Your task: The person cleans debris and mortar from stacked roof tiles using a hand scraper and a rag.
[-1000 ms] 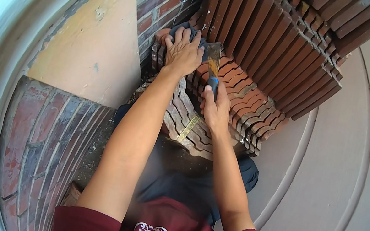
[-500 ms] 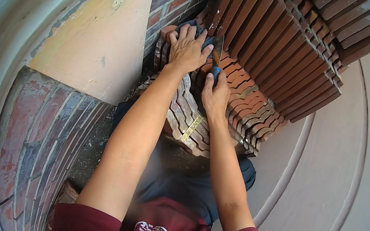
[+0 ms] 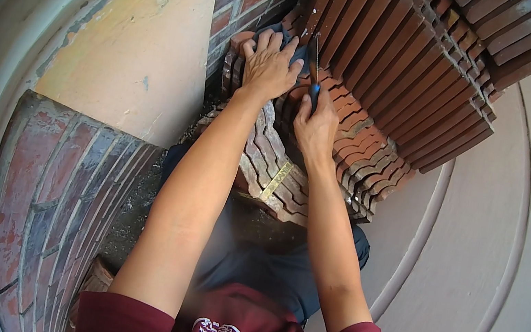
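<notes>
My right hand point(image 3: 317, 124) grips the blue-and-black handle of a knife point(image 3: 315, 76), which has a long, brown-stained blade pointing away from me. Its blade stands nearly edge-on to my view, just right of a dark grey, cloth-like piece point(image 3: 303, 58). Over that piece lies my left hand point(image 3: 268, 69), fingers bent across it and pressing it against the stack; the palm hides most of it. Beneath both hands is a stack of wavy clay roof tiles point(image 3: 346, 120), reddish on top and paler, dusty toward me. A yellow strip point(image 3: 277, 180) lies across the nearer tiles.
More brown roof tiles point(image 3: 393, 61) stand on edge in a tall row behind the stack. A brick wall point(image 3: 53, 188) and a plastered panel point(image 3: 150, 57) close in on the left. A pale curved surface point(image 3: 459, 217) runs along the right.
My right hand has shifted slightly right and down with the knife. The blade has turned from showing its flat side to nearly edge-on. My left hand stays on the dark piece.
</notes>
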Demonstrator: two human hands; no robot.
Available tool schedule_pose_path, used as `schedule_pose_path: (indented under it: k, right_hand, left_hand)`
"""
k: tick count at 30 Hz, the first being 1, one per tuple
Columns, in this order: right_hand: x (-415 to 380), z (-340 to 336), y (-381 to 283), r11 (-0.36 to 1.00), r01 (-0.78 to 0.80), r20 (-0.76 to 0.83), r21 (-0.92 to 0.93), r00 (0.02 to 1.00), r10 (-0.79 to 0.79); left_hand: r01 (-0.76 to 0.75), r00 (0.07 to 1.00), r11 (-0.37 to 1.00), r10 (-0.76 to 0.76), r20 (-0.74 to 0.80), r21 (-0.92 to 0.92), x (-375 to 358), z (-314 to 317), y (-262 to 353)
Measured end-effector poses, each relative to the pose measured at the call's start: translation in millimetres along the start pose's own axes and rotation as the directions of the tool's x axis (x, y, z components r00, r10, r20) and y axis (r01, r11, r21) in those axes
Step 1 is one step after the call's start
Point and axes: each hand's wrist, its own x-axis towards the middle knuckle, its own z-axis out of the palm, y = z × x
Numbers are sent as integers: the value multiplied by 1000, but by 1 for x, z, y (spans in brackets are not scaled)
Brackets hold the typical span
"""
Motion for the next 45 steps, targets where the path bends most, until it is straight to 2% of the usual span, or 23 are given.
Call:
schedule_pose_path:
  k: [4,7,8,10,12,13,18,24,29,32,36,37,40,45]
  right_hand:
    - [-10,-2,1,999,2,-39,50,999,0]
    - [0,-40,-31,970,-205,109,132,975,192]
    - [6,-53,-36,968,-242,136,69,963,231]
    - [16,-67,-25,999,45,50,-10,998,-45]
    - [28,-88,-31,982,168,61,-85,985,-164]
    - [34,-97,-38,978,199,37,-60,980,-197]
    - [74,-122,-59,931,317,-20,-181,945,-326]
    - [112,-137,-100,768,576,-15,-281,797,-603]
    - [129,-129,-119,680,618,188,-395,779,-598]
    - [138,-142,-141,658,634,178,-406,761,-624]
    - [139,-121,-137,622,592,254,-513,797,-549]
    - [141,-120,-135,597,617,268,-513,776,-571]
    - [142,-139,-154,636,638,254,-435,764,-593]
    - [148,-111,-142,567,662,315,-490,741,-593]
  left_hand:
    - [9,1000,1000,-9,6,-23,2,1,-1]
    - [3,1000,1000,-3,1,-21,1,4,-4]
    - [-2,1000,1000,2,4,-4,0,3,-3]
    - [-7,1000,1000,7,2,6,-1,2,-3]
    - [-10,1000,1000,10,-10,-9,-1,1,-2]
    - [-10,1000,1000,10,-5,-12,-1,0,-2]
    - [-3,1000,999,3,1,-36,-1,0,-2]
    - [2,1000,1000,-1,25,-30,-1,0,-2]
    - [-16,999,1000,15,-35,-14,-2,4,-2]
    - [-20,999,999,19,-46,-27,0,4,-5]
    - [-9,999,999,7,-41,-44,-1,2,-2]
    - [-13,999,999,11,-37,-43,-1,1,-1]
    - [-16,999,999,14,-44,-43,-2,2,-5]
    - [-25,998,998,22,-62,-52,-3,4,-3]
